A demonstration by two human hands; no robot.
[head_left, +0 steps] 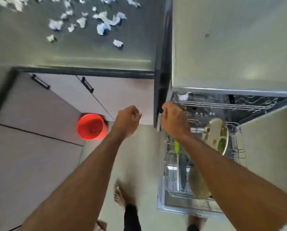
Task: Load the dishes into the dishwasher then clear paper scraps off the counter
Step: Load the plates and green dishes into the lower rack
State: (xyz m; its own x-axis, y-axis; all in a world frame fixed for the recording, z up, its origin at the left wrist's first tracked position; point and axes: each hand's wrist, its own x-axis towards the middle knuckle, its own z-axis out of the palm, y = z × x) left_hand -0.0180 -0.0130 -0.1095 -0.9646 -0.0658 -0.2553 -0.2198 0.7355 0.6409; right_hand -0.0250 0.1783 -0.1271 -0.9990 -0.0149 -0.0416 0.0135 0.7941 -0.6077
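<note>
The dishwasher [222, 104] is seen open at the right, its lower rack [172, 165] pulled out. A leaf-patterned plate [217, 135] is stood on edge in that rack, with a dark plate [182, 174] and a pale plate [197, 184] nearer the front and a green utensil [176, 145] beside them. The right hand [173, 120] is held over the rack's far left corner, fingers curled at the frame; whether anything is gripped cannot be told through the blur. The left hand [127, 120] is held in the air, loosely fisted, nothing seen in it. Paper scraps [104, 22] are scattered over the counter [72, 54] above. A red bucket [92, 126] is stood on the floor by the cabinets [69, 90].
</note>
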